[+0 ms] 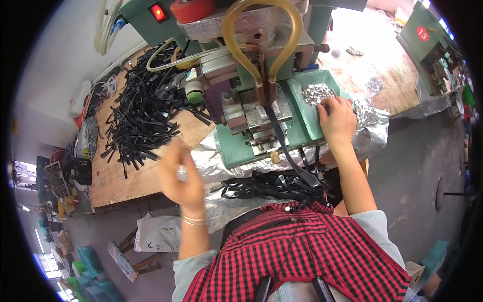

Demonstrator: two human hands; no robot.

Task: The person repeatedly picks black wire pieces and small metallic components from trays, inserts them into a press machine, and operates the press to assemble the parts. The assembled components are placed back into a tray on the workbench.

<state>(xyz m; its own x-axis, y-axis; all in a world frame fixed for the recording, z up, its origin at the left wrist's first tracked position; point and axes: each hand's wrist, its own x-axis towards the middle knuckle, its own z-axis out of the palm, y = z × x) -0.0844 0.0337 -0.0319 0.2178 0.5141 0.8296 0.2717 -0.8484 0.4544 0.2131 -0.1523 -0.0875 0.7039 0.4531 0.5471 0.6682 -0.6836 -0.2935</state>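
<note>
My right hand [338, 120] is at the right side of a green tray [308, 118]. Its fingers are curved and apart, with the fingertips at the edge of a pile of small silvery metal pieces [317, 93]; nothing shows in its grip. Motion blurs my left hand [181, 173], raised over the table's front edge near a heap of black straps [146, 110]; whether it holds anything is unclear. Between my hands stands a green press machine [254, 113]. One long black strap [282, 138] hangs from its working head down toward my lap.
More black straps [271, 185] lie across my lap at the table edge. Silver foil [372, 138] covers part of the tabletop. A yellowish hose [297, 30] loops above the machine. Another green machine [427, 45] stands at far right. A white sack [158, 234] sits below on the left.
</note>
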